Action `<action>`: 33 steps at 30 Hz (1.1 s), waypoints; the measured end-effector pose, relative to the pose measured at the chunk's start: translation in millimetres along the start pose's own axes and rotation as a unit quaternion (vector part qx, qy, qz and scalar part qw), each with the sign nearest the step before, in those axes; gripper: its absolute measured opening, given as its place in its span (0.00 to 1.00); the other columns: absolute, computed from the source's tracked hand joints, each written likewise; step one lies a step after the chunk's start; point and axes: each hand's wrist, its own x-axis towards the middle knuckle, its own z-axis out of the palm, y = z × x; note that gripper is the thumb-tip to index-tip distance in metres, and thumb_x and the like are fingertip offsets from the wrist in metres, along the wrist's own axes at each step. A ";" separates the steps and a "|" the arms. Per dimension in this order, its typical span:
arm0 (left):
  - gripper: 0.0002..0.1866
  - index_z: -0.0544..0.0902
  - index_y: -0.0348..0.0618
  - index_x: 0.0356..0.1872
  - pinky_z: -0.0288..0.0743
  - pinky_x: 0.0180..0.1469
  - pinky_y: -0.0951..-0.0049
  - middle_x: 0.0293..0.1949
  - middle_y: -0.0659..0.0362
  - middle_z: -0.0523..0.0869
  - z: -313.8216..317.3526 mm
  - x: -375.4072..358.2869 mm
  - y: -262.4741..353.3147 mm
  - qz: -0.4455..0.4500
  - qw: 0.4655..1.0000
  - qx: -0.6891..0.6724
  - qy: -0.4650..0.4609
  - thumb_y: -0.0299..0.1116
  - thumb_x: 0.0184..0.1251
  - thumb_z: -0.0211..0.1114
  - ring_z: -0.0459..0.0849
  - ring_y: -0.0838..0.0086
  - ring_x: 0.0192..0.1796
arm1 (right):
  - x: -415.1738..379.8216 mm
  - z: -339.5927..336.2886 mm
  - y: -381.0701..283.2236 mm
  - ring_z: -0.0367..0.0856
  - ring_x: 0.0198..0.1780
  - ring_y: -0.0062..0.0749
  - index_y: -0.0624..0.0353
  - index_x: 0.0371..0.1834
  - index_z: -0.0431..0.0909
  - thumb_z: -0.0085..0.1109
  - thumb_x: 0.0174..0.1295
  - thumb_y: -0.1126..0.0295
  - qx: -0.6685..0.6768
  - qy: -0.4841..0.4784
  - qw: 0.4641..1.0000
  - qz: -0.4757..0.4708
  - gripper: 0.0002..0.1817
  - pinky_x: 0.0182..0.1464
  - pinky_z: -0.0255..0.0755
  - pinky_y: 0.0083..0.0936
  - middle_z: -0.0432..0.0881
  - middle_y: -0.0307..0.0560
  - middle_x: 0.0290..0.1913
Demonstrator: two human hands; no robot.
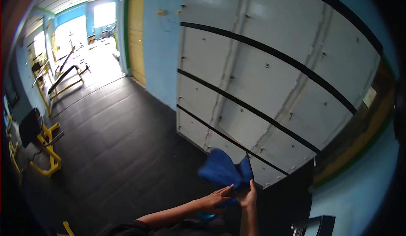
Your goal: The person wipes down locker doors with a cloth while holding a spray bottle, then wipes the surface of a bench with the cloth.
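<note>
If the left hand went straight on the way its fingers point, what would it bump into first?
The left hand would probably meet the blue cloth first, with the right hand close beyond; exact depth is unclear.

This place is looking like a gym: a yellow-framed exercise machine (pixel 28 128) is standing at the left, a padded bench (pixel 62 80) is sitting farther back, dark matting (pixel 110 151) is covering the floor, and pale metal lockers (pixel 258 81) are lining the wall.

blue cloth (pixel 222 168), grey lockers (pixel 270 83) with black bands (pixel 270 52), black floor (pixel 110 130)
</note>
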 end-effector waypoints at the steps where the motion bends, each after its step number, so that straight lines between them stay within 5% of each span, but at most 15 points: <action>1: 0.31 0.74 0.39 0.71 0.53 0.80 0.48 0.79 0.32 0.55 -3.7 21.0 13.2 0.009 1.000 -0.005 -0.015 0.39 0.69 0.67 0.56 0.38 0.80 | -1.0 -1.5 -14.4 0.83 0.60 0.47 0.64 0.61 0.79 0.52 0.75 0.49 0.060 -0.136 0.989 0.023 0.28 0.63 0.77 0.50 0.86 0.55 0.56; 4: 0.32 0.74 0.37 0.69 0.60 0.75 0.49 0.76 0.37 0.64 -5.2 84.9 36.6 -0.001 0.997 0.072 0.001 0.42 0.66 0.66 0.67 0.45 0.75 | -42.3 42.0 -51.5 0.83 0.62 0.46 0.64 0.63 0.78 0.50 0.76 0.51 0.145 -0.183 0.962 -0.139 0.27 0.66 0.75 0.47 0.85 0.54 0.59; 8: 0.34 0.74 0.37 0.69 0.60 0.76 0.49 0.74 0.39 0.67 -2.9 179.2 74.3 0.004 0.986 0.108 -0.127 0.41 0.61 0.68 0.67 0.50 0.75 | -44.4 -26.1 -93.7 0.82 0.64 0.46 0.62 0.64 0.79 0.48 0.75 0.52 0.118 -0.148 0.961 -0.203 0.27 0.67 0.75 0.46 0.84 0.53 0.60; 11: 0.35 0.75 0.35 0.67 0.64 0.74 0.48 0.70 0.39 0.71 38.4 232.2 66.9 0.045 0.984 0.104 -0.134 0.40 0.58 0.70 0.71 0.48 0.72 | -24.5 -100.9 -99.4 0.81 0.63 0.47 0.60 0.61 0.81 0.46 0.74 0.50 0.135 -0.107 0.969 -0.179 0.27 0.66 0.75 0.44 0.85 0.53 0.59; 13: 0.34 0.75 0.32 0.66 0.68 0.72 0.48 0.68 0.38 0.74 64.7 265.1 53.8 0.030 0.987 -0.060 -0.148 0.37 0.58 0.70 0.74 0.43 0.69 | -15.5 -124.1 -106.0 0.81 0.63 0.48 0.58 0.58 0.82 0.50 0.70 0.49 0.010 0.058 0.992 -0.113 0.26 0.67 0.75 0.43 0.84 0.55 0.59; 15: 0.32 0.74 0.29 0.66 0.71 0.70 0.49 0.66 0.37 0.75 90.1 287.8 50.3 0.017 0.981 -0.043 -0.189 0.33 0.62 0.69 0.76 0.40 0.66 | -2.0 -172.3 -118.1 0.81 0.62 0.48 0.58 0.57 0.82 0.50 0.71 0.49 -0.007 0.092 0.990 -0.106 0.26 0.66 0.75 0.43 0.84 0.54 0.58; 18: 0.28 0.73 0.28 0.66 0.71 0.71 0.51 0.65 0.38 0.76 137.9 303.7 34.7 0.068 0.982 -0.077 -0.160 0.30 0.67 0.66 0.77 0.44 0.67 | 8.1 -183.7 -152.2 0.82 0.61 0.48 0.58 0.57 0.82 0.51 0.71 0.50 -0.043 0.144 0.984 -0.097 0.25 0.66 0.75 0.43 0.84 0.54 0.57; 20: 0.37 0.71 0.36 0.71 0.71 0.68 0.49 0.65 0.38 0.78 140.3 333.2 59.0 -0.029 0.974 -0.104 -0.197 0.36 0.61 0.73 0.76 0.44 0.68 | 16.3 -184.1 -179.6 0.82 0.60 0.48 0.59 0.56 0.82 0.51 0.71 0.51 -0.085 0.161 0.977 -0.108 0.24 0.65 0.75 0.43 0.84 0.54 0.56; 24: 0.35 0.71 0.32 0.70 0.69 0.69 0.44 0.63 0.35 0.78 159.5 363.4 50.0 -0.030 0.971 -0.078 -0.224 0.33 0.62 0.71 0.75 0.38 0.66 | 25.0 -150.5 -243.6 0.82 0.58 0.48 0.59 0.55 0.82 0.52 0.72 0.52 -0.197 0.169 0.950 -0.174 0.22 0.65 0.75 0.42 0.85 0.53 0.54; 27: 0.35 0.71 0.29 0.70 0.68 0.70 0.46 0.63 0.34 0.77 166.3 377.3 41.5 -0.052 0.939 -0.171 -0.294 0.32 0.63 0.71 0.75 0.39 0.66 | 25.0 -109.5 -293.6 0.83 0.57 0.48 0.59 0.54 0.82 0.52 0.72 0.54 -0.298 0.169 0.900 -0.268 0.21 0.64 0.75 0.42 0.85 0.53 0.53; 29: 0.31 0.71 0.31 0.71 0.70 0.69 0.50 0.64 0.38 0.79 159.1 379.0 25.4 0.124 0.974 -0.115 -0.150 0.32 0.68 0.67 0.77 0.45 0.66 | 17.4 -78.8 -324.8 0.83 0.56 0.48 0.59 0.53 0.82 0.53 0.73 0.54 -0.368 0.176 0.846 -0.343 0.20 0.64 0.75 0.42 0.85 0.52 0.52; 31: 0.26 0.74 0.32 0.67 0.72 0.69 0.55 0.64 0.41 0.77 129.4 399.1 9.5 0.175 0.978 -0.082 -0.076 0.30 0.71 0.65 0.79 0.50 0.66 | -0.1 -49.1 -350.2 0.83 0.55 0.48 0.60 0.53 0.82 0.53 0.73 0.55 -0.434 0.194 0.767 -0.432 0.20 0.63 0.75 0.42 0.85 0.52 0.51; 33: 0.26 0.75 0.33 0.67 0.69 0.72 0.55 0.61 0.39 0.78 63.2 434.3 25.7 0.051 0.985 -0.129 -0.099 0.32 0.71 0.66 0.76 0.50 0.70 | -21.7 -16.4 -374.5 0.83 0.54 0.48 0.60 0.52 0.82 0.53 0.73 0.56 -0.499 0.223 0.660 -0.516 0.19 0.63 0.75 0.41 0.85 0.52 0.50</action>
